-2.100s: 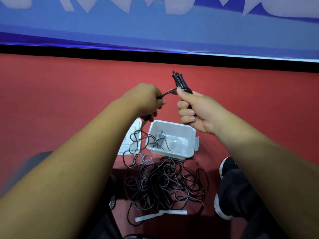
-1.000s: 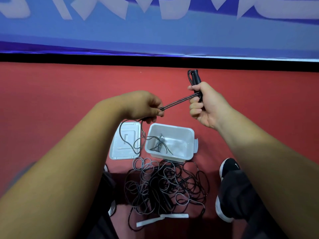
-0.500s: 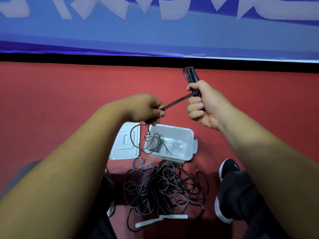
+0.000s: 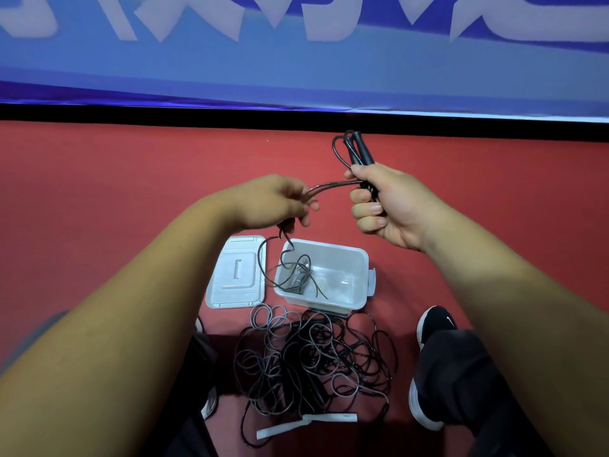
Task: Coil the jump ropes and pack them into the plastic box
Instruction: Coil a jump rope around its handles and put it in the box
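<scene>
Stretching between both hands, the jump rope [image 4: 333, 186] hangs above the plastic box [image 4: 354, 268].

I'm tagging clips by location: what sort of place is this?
Probably a sports hall or gym: a smooth red floor, a blue banner with big white lettering behind it, and a tangled heap of black and grey jump ropes.

A red floor [image 4: 99, 179] ran back to a black strip [image 4: 164, 115], above which hung a blue banner [image 4: 296, 70] with large white shapes (too cropped to read). At lower right sat a black sneaker [image 4: 435, 324] with a white sole, partly covered by a dark trouser leg [image 4: 461, 374]. The white edge of another shoe [image 4: 209, 404] showed at lower left.
</scene>
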A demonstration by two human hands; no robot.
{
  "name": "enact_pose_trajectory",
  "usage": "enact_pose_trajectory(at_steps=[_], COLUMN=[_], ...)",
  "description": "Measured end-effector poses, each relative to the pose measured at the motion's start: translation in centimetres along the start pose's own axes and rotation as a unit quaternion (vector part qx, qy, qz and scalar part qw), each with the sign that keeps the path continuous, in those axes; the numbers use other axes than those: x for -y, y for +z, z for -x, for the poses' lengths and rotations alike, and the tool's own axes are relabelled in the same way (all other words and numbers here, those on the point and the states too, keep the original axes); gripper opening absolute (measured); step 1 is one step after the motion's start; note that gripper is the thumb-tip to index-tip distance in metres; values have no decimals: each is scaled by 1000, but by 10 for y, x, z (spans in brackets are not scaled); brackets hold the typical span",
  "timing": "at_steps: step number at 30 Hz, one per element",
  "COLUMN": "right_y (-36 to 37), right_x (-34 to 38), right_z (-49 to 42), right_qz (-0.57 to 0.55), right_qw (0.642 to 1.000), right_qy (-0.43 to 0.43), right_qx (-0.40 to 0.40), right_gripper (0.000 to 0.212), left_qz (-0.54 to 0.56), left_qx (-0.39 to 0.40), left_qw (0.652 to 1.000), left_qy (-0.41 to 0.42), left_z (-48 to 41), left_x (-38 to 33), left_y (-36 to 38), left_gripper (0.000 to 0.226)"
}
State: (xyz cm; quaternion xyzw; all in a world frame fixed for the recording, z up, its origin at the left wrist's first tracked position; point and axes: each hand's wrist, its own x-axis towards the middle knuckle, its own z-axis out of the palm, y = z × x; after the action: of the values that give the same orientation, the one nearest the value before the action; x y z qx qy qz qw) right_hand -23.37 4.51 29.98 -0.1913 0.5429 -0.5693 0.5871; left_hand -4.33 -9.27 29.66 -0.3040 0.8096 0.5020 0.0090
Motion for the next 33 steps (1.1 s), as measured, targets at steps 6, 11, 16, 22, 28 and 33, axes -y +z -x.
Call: enact_pose_trajectory(at_steps=[6,11,16,22,28,33], right_y=[6,11,13,13,10,10], right_x=[-5,-10,-18,-21,-16,-14], right_z=[3,5,4,4,2,2], right_qz=[34,64,86,126,178,73], right_qw=[999,995,991,986,980,995], right_qy=[5,17,13,-5,19,24], right_qx=[35,78,101,109,90,56], right_gripper=[10,11,15,16,12,13], left_qz=[191,72,75,77,60,66], left_qx=[-75,-173,-219,-240,-232,-235], left_qw=[979,976,965,963,967,968], left_qy=[5,107,125,98,93,62], left_z=[-1,-4,-7,-12,-13,-15], left_x=[-20,-21,-22,-25,-22,-12], left_y=[-1,5,6,10,11,4], left_gripper=[52,42,25,22,23,29])
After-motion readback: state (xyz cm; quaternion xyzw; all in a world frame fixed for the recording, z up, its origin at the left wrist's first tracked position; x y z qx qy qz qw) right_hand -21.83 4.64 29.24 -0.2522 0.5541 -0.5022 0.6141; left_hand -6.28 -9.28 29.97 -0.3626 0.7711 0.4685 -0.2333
